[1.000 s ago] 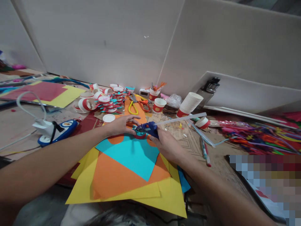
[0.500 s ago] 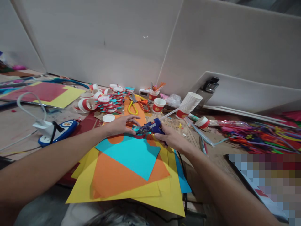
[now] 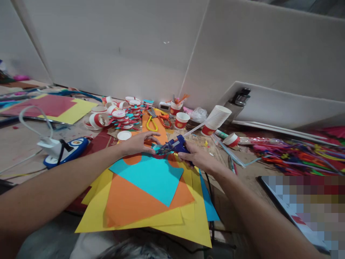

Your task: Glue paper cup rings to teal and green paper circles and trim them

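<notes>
My right hand (image 3: 192,153) is wrapped round a blue hot glue gun (image 3: 176,144), with a pale glue stick (image 3: 196,126) jutting from its back. The nozzle points left, over a small cut paper cup piece (image 3: 159,157) with a red edge and teal bits. My left hand (image 3: 140,143) curls about the far left side of this piece, thumb and fingers closed on it. The glue gun and hand hide part of it. Beneath them lie a teal sheet (image 3: 151,176), an orange sheet (image 3: 129,201) and yellow sheets (image 3: 91,216).
Behind my left hand are several decorated cup pieces (image 3: 121,115) and a white disc (image 3: 124,135). Scissors (image 3: 152,122), a paper cup (image 3: 182,120) and a cup stack (image 3: 215,120) stand or lie farther back. Colourful pipe cleaners (image 3: 302,156) spread right; a power strip (image 3: 78,145) lies left.
My right hand has shifted very slightly on the glue gun. Both hands and the cup piece otherwise stay in nearly the same place.
</notes>
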`<action>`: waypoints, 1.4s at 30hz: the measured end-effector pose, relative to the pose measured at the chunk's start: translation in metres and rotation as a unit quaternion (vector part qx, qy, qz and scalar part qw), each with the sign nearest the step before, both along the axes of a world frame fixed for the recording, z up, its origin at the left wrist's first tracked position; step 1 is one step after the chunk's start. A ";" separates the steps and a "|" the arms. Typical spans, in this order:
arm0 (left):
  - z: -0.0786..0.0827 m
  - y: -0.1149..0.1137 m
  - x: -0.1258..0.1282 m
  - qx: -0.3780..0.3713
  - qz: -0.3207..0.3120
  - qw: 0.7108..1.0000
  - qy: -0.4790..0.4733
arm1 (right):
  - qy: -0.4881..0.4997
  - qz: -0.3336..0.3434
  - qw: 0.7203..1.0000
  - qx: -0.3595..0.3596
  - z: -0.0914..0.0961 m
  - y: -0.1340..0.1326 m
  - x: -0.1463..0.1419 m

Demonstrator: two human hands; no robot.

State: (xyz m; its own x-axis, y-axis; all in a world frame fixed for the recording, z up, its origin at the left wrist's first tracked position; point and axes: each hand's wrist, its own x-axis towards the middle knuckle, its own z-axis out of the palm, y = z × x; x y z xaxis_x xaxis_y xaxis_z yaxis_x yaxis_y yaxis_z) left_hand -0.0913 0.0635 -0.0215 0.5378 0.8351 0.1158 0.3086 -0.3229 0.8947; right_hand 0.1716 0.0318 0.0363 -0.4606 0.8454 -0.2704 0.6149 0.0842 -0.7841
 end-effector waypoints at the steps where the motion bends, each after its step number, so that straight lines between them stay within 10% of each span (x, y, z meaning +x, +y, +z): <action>1: 0.000 -0.001 0.000 -0.001 0.000 1.000 0.002 | 0.001 -0.003 1.000 0.004 0.000 0.000 0.001; 12: 0.026 -0.006 0.000 0.060 0.114 0.983 0.131 | 0.083 -0.068 0.994 0.028 -0.011 0.002 0.016; 22: 0.044 0.011 0.009 0.112 -0.032 0.913 0.391 | 0.108 -0.093 0.989 0.049 -0.005 -0.006 0.017; 42: 0.050 0.026 0.020 0.030 -0.019 0.913 0.406 | 0.141 -0.118 0.981 0.061 -0.005 -0.008 0.020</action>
